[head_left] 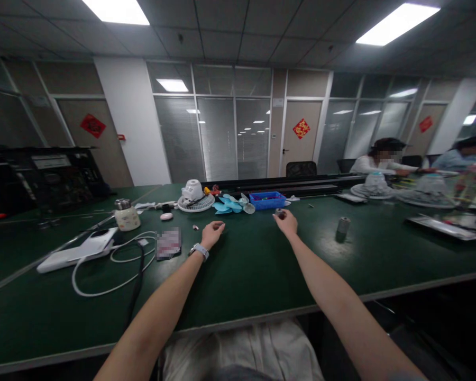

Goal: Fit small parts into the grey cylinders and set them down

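Both my arms reach forward over a dark green table. My left hand, with a watch on the wrist, is curled closed just above the tabletop; what it holds, if anything, is hidden. My right hand is closed around a small dark object that I cannot name. Just beyond the hands lie a white fan guard with its motor, light blue fan blades and a blue tray of small parts.
A white power strip with looped cables, a small cream jar and a phone lie to the left. A grey cylinder stands to the right. Two people sit at the far right end with fan parts. Black equipment stands at far left.
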A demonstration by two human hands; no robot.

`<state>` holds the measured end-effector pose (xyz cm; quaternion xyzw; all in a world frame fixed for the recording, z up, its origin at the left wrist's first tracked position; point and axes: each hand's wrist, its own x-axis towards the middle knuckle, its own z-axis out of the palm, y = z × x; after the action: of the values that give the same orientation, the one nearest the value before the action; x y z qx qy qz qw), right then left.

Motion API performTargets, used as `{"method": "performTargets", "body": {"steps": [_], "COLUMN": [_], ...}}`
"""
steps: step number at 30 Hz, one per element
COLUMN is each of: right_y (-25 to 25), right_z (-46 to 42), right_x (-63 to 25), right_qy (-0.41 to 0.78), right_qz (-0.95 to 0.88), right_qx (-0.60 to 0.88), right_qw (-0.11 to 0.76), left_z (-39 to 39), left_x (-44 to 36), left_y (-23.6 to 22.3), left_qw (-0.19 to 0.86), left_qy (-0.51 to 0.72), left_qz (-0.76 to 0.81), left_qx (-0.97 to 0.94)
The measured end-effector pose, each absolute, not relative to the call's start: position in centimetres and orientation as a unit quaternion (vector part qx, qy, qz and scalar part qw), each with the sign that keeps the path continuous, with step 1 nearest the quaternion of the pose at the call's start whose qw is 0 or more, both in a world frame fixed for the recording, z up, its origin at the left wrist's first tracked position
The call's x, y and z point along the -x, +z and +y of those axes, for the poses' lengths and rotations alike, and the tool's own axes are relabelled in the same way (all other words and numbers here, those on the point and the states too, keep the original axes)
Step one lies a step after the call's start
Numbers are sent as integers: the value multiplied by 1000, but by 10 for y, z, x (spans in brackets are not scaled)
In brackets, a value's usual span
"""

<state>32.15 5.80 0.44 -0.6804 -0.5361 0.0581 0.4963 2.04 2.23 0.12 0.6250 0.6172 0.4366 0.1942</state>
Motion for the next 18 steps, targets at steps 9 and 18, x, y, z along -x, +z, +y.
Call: {"method": "performTargets", "body": {"steps": [9, 18], "right_y": [-1, 10], "right_z": [54, 46], "right_x": [-355, -342], "right_qy": [41, 39], "right_qz": [-436, -441], "right_qx": [772, 770], "right_qw": [460, 460], "left_z": [24, 23], "left_x": [-13, -9], "left_y": [-1, -2], "left_qw": [146, 124], "left_qy": [454, 457], "left_qz": [663, 686], "left_qx": [-577, -553]}}
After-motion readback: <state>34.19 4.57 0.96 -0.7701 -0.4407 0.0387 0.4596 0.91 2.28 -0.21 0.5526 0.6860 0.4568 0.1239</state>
